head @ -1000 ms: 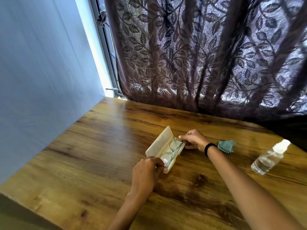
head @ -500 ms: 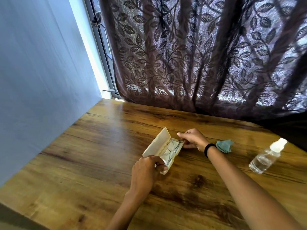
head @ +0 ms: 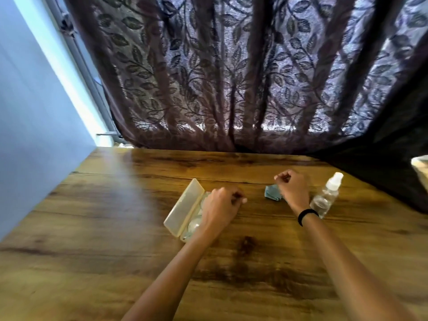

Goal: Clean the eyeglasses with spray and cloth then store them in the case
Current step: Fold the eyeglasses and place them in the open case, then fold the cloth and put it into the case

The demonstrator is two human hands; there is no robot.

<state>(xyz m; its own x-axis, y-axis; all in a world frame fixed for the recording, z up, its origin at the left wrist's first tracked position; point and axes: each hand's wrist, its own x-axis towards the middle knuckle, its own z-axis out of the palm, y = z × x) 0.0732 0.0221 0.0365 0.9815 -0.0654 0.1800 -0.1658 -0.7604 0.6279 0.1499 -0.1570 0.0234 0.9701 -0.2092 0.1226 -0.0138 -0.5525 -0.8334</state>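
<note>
The cream eyeglass case [head: 185,206] lies open on the wooden table [head: 115,216], its lid tilted up to the left. The eyeglasses [head: 194,225] rest in its tray, with only one lens showing beside my wrist. My left hand [head: 220,205] is over the right side of the tray, fingers curled, and nothing shows in them. My right hand [head: 293,186] hangs above the table in a loose fist, holding nothing. Just left of it lies the crumpled blue cloth [head: 272,195]. The clear spray bottle [head: 326,195] with a white cap stands right of my right wrist.
A dark leaf-patterned curtain [head: 231,77] hangs along the table's far edge and drapes over its right corner. A pale blue wall [head: 34,112] borders the table's left side. A light object [head: 420,165] peeks in at the right edge.
My right hand has left the case's far end and moved right, over the cloth. My left hand has slid from the near end across the tray. The camera has swung right.
</note>
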